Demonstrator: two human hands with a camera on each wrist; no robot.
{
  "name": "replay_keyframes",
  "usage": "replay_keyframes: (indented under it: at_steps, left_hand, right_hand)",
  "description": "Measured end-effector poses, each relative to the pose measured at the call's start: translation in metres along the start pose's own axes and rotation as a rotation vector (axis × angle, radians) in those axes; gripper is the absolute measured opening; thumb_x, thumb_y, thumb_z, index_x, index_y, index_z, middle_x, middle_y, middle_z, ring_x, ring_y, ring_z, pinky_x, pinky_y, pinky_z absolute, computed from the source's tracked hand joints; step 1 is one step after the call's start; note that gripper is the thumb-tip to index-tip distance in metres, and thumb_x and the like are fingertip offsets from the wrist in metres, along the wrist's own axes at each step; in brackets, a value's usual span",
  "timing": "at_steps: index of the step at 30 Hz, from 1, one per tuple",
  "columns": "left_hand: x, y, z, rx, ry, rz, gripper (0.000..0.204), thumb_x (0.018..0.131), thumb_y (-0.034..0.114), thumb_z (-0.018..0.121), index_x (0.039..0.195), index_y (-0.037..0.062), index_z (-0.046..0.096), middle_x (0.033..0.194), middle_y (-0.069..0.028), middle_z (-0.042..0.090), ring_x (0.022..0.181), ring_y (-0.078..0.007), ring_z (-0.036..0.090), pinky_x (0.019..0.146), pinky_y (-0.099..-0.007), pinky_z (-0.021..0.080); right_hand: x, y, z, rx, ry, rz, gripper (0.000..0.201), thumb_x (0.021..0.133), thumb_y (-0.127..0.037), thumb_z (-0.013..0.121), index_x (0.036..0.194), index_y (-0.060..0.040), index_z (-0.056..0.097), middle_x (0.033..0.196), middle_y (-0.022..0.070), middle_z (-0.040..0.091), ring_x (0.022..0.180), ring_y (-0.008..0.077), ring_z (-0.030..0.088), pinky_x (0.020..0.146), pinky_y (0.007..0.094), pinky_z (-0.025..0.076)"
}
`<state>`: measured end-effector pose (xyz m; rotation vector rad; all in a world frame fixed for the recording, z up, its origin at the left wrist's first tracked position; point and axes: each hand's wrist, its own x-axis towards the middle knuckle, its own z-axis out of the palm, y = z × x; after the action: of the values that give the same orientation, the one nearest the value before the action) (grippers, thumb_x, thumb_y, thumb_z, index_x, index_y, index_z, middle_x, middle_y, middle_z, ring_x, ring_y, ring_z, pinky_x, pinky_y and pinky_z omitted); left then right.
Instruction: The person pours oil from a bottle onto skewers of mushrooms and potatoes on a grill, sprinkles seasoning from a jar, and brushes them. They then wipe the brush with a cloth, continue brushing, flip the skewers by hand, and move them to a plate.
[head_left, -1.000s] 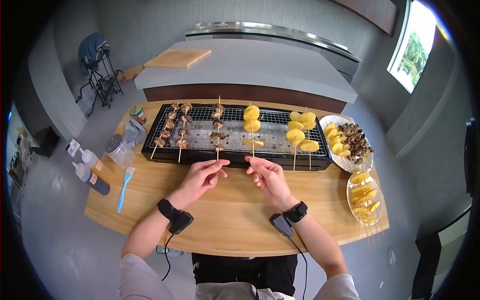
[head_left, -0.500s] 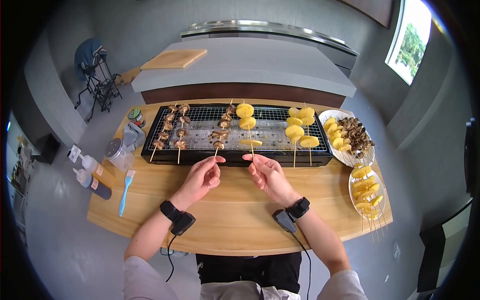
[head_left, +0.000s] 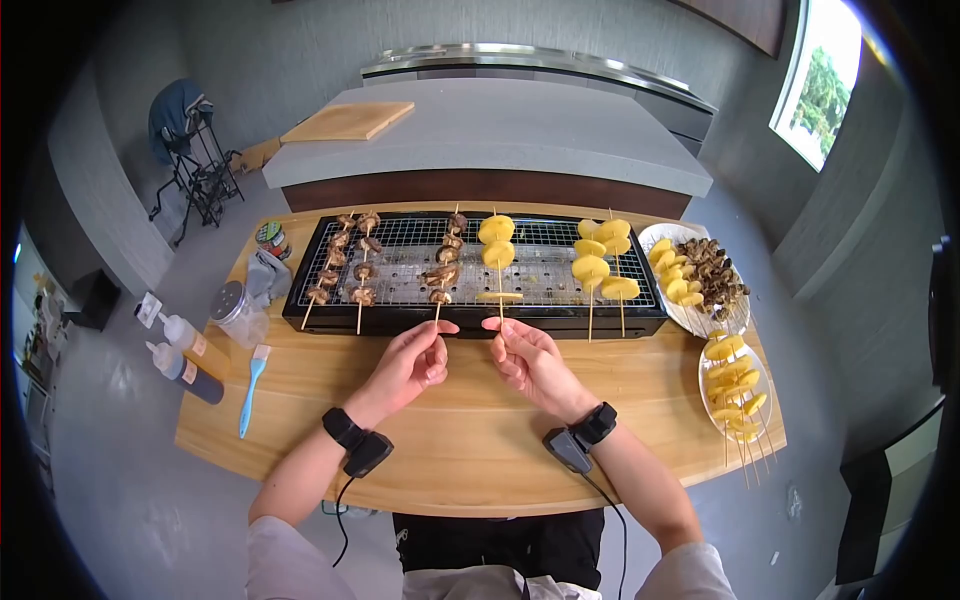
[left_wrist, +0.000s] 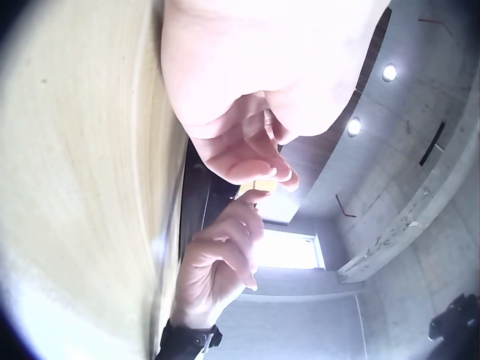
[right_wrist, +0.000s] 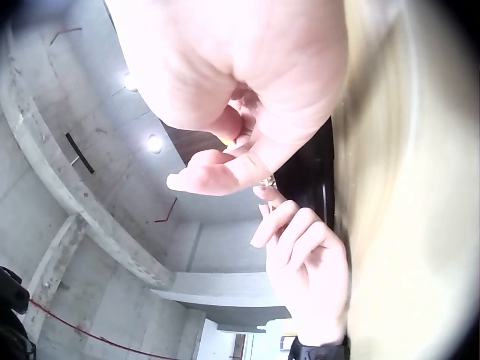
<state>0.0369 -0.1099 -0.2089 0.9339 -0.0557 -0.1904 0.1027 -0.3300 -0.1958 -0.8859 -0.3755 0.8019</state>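
In the head view a black grill (head_left: 400,318) with a wire rack bears several skewers. My left hand (head_left: 405,368) pinches the stick end of a mushroom skewer (head_left: 441,275) at the grill's front edge. Just right of it, my right hand (head_left: 538,368) pinches the stick of a potato-slice skewer (head_left: 497,255). Two more mushroom skewers (head_left: 364,271) lie on the left of the rack, and two potato skewers (head_left: 590,268) on the right. Both wrist views show the fingertips close together; the sticks there are mostly hidden.
At the right stand a plate of potato and mushroom pieces (head_left: 712,277) and a plate of potato skewers (head_left: 735,385). Bottles (head_left: 190,372), a shaker jar (head_left: 238,315), a blue brush (head_left: 252,392) and a tin (head_left: 271,238) stand left of the grill.
The mushroom skewer in my left hand first swung right, its far end nearing the potato skewer, then shifted slightly back. The potato skewer in my right hand tilted left, then came nearly straight.
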Motion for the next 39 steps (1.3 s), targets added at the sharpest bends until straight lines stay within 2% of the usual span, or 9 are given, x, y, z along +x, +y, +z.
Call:
replay_keyframes:
  at_steps: [10, 13, 21, 26, 29, 32, 34, 36, 39]
  left_hand:
    - [0.002, -0.003, 0.006, 0.042, 0.054, -0.004, 0.022, 0.104, 0.024, 0.044, 0.106, 0.0045, 0.054, 0.069, 0.0015, 0.052, 0.056, -0.0061, 0.042, 0.053, -0.0222, 0.033]
    - [0.005, -0.007, 0.004, 0.061, 0.037, 0.008, 0.022, 0.104, 0.025, 0.044, 0.104, 0.0056, 0.054, 0.069, 0.0013, 0.052, 0.056, -0.0066, 0.042, 0.054, -0.0223, 0.034]
    - [0.006, -0.002, 0.003, 0.077, 0.046, 0.028, 0.025, 0.104, 0.030, 0.044, 0.094, 0.0089, 0.053, 0.071, -0.0017, 0.056, 0.057, -0.0112, 0.049, 0.054, -0.0246, 0.039]
    - [0.007, -0.004, 0.001, 0.064, 0.046, 0.010, 0.030, 0.104, 0.034, 0.043, 0.090, 0.0096, 0.051, 0.070, -0.0032, 0.056, 0.057, -0.0120, 0.050, 0.054, -0.0256, 0.040]
    - [0.005, -0.002, 0.004, 0.045, 0.081, 0.027, 0.032, 0.103, 0.038, 0.043, 0.090, 0.0103, 0.052, 0.067, -0.0015, 0.055, 0.054, -0.0113, 0.047, 0.052, -0.0249, 0.037]
    - [-0.001, 0.007, 0.004, 0.100, 0.078, -0.045, 0.036, 0.102, 0.042, 0.044, 0.092, 0.0091, 0.054, 0.068, -0.0010, 0.055, 0.055, -0.0108, 0.048, 0.052, -0.0249, 0.038]
    - [-0.009, 0.021, 0.003, 0.336, 0.092, -0.212, 0.037, 0.101, 0.043, 0.046, 0.094, 0.0077, 0.055, 0.069, -0.0004, 0.055, 0.055, -0.0090, 0.049, 0.050, -0.0237, 0.039]
    - [-0.028, 0.037, 0.001, 0.495, 0.025, -0.206, 0.033, 0.101, 0.039, 0.049, 0.093, 0.0074, 0.055, 0.069, 0.0003, 0.054, 0.053, -0.0063, 0.048, 0.045, -0.0202, 0.035]
    - [-0.065, 0.060, -0.019, 0.556, 0.090, -0.253, 0.039, 0.097, 0.045, 0.054, 0.091, 0.0072, 0.056, 0.070, 0.0007, 0.056, 0.052, -0.0052, 0.048, 0.043, -0.0190, 0.035]
  right_hand:
    - [0.002, -0.004, 0.002, 0.011, 0.061, -0.023, 0.029, 0.103, -0.021, 0.047, 0.126, -0.0054, 0.054, 0.076, -0.0046, 0.054, 0.056, 0.0008, 0.038, 0.045, 0.0150, 0.031]
    - [0.003, -0.006, -0.003, 0.046, 0.070, -0.051, 0.030, 0.102, -0.022, 0.049, 0.126, -0.0048, 0.055, 0.075, -0.0048, 0.056, 0.058, 0.0014, 0.041, 0.049, 0.0160, 0.033]
    - [0.000, -0.004, 0.003, 0.042, 0.113, -0.069, 0.036, 0.103, -0.026, 0.046, 0.128, -0.0007, 0.052, 0.070, -0.0047, 0.053, 0.054, 0.0015, 0.040, 0.045, 0.0160, 0.032]
    - [-0.003, 0.002, 0.008, 0.019, 0.091, 0.041, 0.049, 0.103, -0.039, 0.042, 0.128, 0.0032, 0.052, 0.073, -0.0028, 0.060, 0.055, 0.0044, 0.045, 0.046, 0.0183, 0.038]
    - [-0.004, 0.004, 0.009, -0.002, 0.049, 0.056, 0.048, 0.102, -0.038, 0.046, 0.125, 0.0038, 0.053, 0.076, -0.0006, 0.062, 0.056, 0.0043, 0.050, 0.049, 0.0187, 0.044]
    - [-0.005, 0.005, 0.008, -0.050, -0.008, 0.090, 0.046, 0.101, -0.037, 0.049, 0.119, 0.0039, 0.057, 0.077, 0.0016, 0.065, 0.058, 0.0044, 0.056, 0.053, 0.0194, 0.049]
    - [-0.009, 0.004, 0.010, -0.100, -0.027, 0.112, 0.044, 0.101, -0.037, 0.050, 0.116, 0.0037, 0.059, 0.077, 0.0024, 0.066, 0.059, 0.0050, 0.058, 0.055, 0.0198, 0.051]
    - [-0.014, 0.003, 0.018, -0.223, -0.045, 0.193, 0.042, 0.101, -0.036, 0.049, 0.108, 0.0032, 0.063, 0.075, 0.0039, 0.066, 0.060, 0.0066, 0.059, 0.057, 0.0215, 0.052]
    - [-0.012, 0.010, 0.022, -0.245, -0.118, 0.206, 0.040, 0.103, -0.033, 0.045, 0.102, 0.0019, 0.064, 0.083, 0.0073, 0.067, 0.066, 0.0110, 0.063, 0.062, 0.0254, 0.054]
